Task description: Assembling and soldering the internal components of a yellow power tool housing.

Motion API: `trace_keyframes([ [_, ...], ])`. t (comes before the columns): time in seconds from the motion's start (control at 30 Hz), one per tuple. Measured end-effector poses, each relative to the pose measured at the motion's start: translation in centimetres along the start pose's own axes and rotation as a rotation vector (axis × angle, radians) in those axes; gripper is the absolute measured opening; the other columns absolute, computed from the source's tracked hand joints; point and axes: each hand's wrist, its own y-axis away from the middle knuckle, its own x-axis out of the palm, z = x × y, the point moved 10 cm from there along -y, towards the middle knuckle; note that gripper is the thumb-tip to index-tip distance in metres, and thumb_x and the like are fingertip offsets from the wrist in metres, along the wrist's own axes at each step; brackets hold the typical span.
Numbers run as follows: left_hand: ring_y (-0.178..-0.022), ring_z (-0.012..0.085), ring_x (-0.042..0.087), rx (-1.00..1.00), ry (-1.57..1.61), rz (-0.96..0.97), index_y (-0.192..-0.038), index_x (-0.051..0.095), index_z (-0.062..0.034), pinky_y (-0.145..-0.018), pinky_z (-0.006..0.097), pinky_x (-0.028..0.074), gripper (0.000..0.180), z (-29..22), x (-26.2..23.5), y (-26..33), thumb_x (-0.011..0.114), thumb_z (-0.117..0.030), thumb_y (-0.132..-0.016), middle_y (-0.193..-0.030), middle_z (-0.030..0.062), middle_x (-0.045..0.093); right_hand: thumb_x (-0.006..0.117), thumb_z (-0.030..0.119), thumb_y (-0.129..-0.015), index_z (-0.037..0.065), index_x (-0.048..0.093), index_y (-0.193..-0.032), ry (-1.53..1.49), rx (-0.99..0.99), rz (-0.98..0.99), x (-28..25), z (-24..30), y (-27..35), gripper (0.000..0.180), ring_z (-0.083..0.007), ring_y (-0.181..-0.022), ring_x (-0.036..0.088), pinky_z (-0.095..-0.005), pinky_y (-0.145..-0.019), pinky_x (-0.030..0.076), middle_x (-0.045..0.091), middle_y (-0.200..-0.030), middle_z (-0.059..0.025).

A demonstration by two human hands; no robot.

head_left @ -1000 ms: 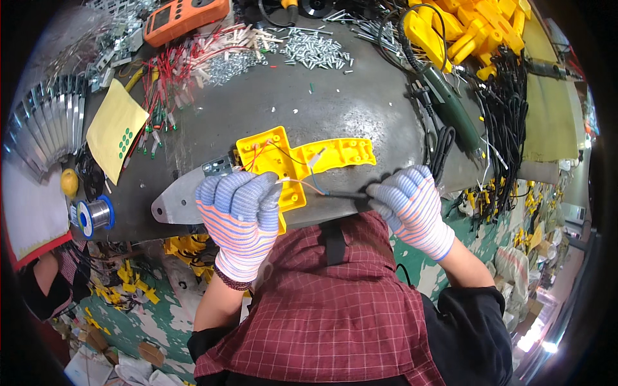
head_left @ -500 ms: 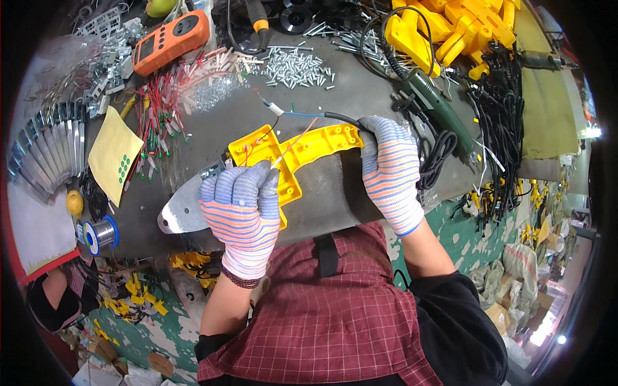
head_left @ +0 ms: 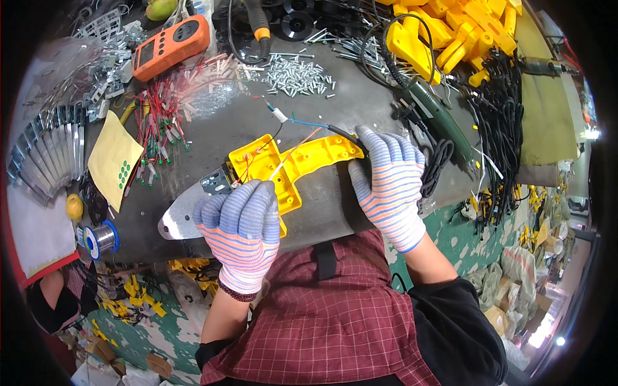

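Left grip on the white sleeve, right grip beside the handle's end

From my distant seat, the head view shows me the yellow housing (head_left: 302,161) lying open-side up on the worktop (head_left: 206,138), near the edge closest to the wearer's plaid apron (head_left: 322,315). Its handle reaches off to my right, and a rounded metal plate (head_left: 183,219) juts from the left.

My left grip (head_left: 241,225), in a striped glove, lies across the housing's lower left part. I see its fingertips pinched together on a small white sleeve (head_left: 277,172) at the end of an orange wire (head_left: 299,147).

My right grip (head_left: 393,180), gloved the same way, is at the handle's end, thumb and forefinger parted. The black cable (head_left: 341,132) runs up to that forefinger; I cannot tell whether the hidden fingers grasp it. From the cable's other end, a blue wire (head_left: 306,122) leads to a white connector (head_left: 279,115) above the housing.

Farther back I make out loose screws (head_left: 299,77), an orange meter (head_left: 172,46) and a heap of yellow mouldings (head_left: 444,32). A dark green tool (head_left: 441,116) lies beyond my right grip; a wire spool (head_left: 103,239) stands near the left front edge.
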Motion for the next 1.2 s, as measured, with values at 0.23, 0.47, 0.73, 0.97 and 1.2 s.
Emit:
trace_keyframes([
  [0.23,-0.100,0.0213,0.054,0.032,0.060,0.058,-0.101,0.071,-0.0216,-0.095,0.045,0.041,0.028,0.1,-2.2,2.4,0.076,-0.023,-0.073,-0.115,-0.0025,0.062,0.074,0.017,-0.075,0.008,0.057,-0.129,-0.040,-0.071,-0.031,-1.0,1.2,-0.2,0.057,-0.0340,-0.116,0.054,-0.0480,-0.101,0.038,0.060,-0.120,-0.0115],
  [0.47,-0.086,0.0306,0.058,-0.080,-0.023,-0.022,-0.090,0.064,-0.0083,-0.082,0.045,0.046,0.016,7.1,-7.7,2.0,0.070,-0.018,-0.079,-0.097,0.0081,0.066,0.072,0.008,-0.070,0.007,0.052,-0.133,-0.100,-0.181,-0.053,-1.9,2.3,0.4,0.065,-0.0385,-0.121,0.050,-0.0499,-0.105,0.036,0.057,-0.126,-0.0148],
  [0.73,-0.088,0.0286,0.066,-0.473,-0.230,-0.119,-0.100,0.066,-0.0001,-0.085,0.036,0.051,0.017,24.9,-14.9,-1.3,0.065,-0.014,-0.090,-0.095,0.0137,0.069,0.070,0.004,-0.070,0.007,0.056,-0.122,-0.400,-0.364,-0.079,-5.0,8.1,-0.8,0.054,-0.0391,-0.113,0.054,-0.0518,-0.099,0.045,0.058,-0.119,-0.0156],
  [0.97,-0.114,0.0375,0.061,-0.745,-0.210,0.033,-0.131,0.056,-0.0089,-0.098,0.043,0.048,0.055,33.7,-8.9,-9.4,0.067,-0.041,-0.087,-0.122,0.0196,0.065,0.071,-0.001,-0.068,0.006,0.063,-0.106,-0.570,-0.435,-0.078,-4.8,12.4,-2.8,0.040,-0.0336,-0.093,0.061,-0.0448,-0.084,0.049,0.062,-0.103,-0.0125],
  [1.2,-0.115,0.0355,0.061,-0.740,-0.286,0.223,-0.133,0.056,-0.0177,-0.098,0.042,0.049,0.052,35.2,-5.1,-11.9,0.071,-0.035,-0.085,-0.122,0.0187,0.065,0.070,-0.004,-0.069,0.007,0.063,-0.101,-0.585,-0.348,-0.089,-5.2,10.5,-0.8,0.035,-0.0297,-0.088,0.061,-0.0408,-0.080,0.050,0.063,-0.100,-0.0098],
])
